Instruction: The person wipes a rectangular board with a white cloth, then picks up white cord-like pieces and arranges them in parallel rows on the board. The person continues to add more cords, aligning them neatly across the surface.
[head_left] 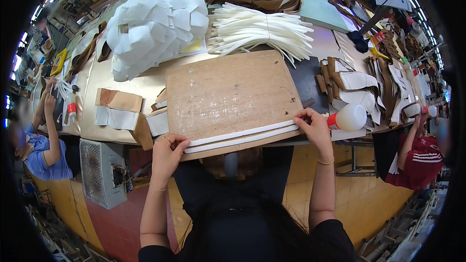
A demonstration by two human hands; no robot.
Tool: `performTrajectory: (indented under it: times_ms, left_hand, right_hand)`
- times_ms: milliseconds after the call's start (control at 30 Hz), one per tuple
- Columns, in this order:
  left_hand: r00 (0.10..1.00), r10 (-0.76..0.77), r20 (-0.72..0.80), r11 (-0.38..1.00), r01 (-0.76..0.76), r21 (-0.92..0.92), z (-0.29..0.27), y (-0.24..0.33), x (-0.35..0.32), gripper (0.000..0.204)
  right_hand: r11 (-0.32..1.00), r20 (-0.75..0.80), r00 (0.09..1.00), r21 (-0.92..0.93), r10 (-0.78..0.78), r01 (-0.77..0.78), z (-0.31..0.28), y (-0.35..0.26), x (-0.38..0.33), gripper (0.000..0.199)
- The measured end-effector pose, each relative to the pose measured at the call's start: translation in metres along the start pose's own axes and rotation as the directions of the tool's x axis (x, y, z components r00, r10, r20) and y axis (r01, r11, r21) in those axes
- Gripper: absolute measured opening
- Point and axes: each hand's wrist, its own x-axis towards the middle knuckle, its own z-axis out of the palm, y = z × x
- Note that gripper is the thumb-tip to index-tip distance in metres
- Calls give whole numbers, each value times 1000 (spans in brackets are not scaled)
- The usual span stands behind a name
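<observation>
White foam strips [242, 136], pinched at each end by left hand [167, 153] and right hand [313, 126], could slide off the brown cardboard board's [228, 94] near edge if either grip loosens.

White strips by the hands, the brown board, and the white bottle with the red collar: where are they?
white strips [242, 135], head view, middle of the strips.
brown board [228, 94], head view, bare centre.
white bottle [350, 117], head view, round body.
</observation>
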Motion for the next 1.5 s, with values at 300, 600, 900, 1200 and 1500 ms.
performTrajectory:
  times_ms: [300, 600, 900, 1200, 1500]
  left_hand:
    - [996, 70, 50, 993, -74, 87, 0, -6, 2, 13]
    - [997, 77, 22, 981, -79, 174, 4, 6, -1, 13]
    - [990, 132, -53, 981, -123, 152, -6, 7, 3, 18]
    - [962, 221, -157, 972, -205, 116, -16, 25, 2, 20]
    - [974, 187, -131, 981, -191, -19, -37, 12, 14, 19]
  right_hand:
    - [996, -5, 999, -79, -37, 36, -2, -7, -1, 12]
    - [975, -53, 994, -205, -94, 81, 0, -13, -5, 12]
    - [858, -65, 900, -339, -430, 386, 14, -47, 72, 15]
    - [189, 109, 591, -888, -800, 420, 90, -71, 239, 16]
    - [780, -353, 698, -222, -623, 585, 82, -126, 253, 17]
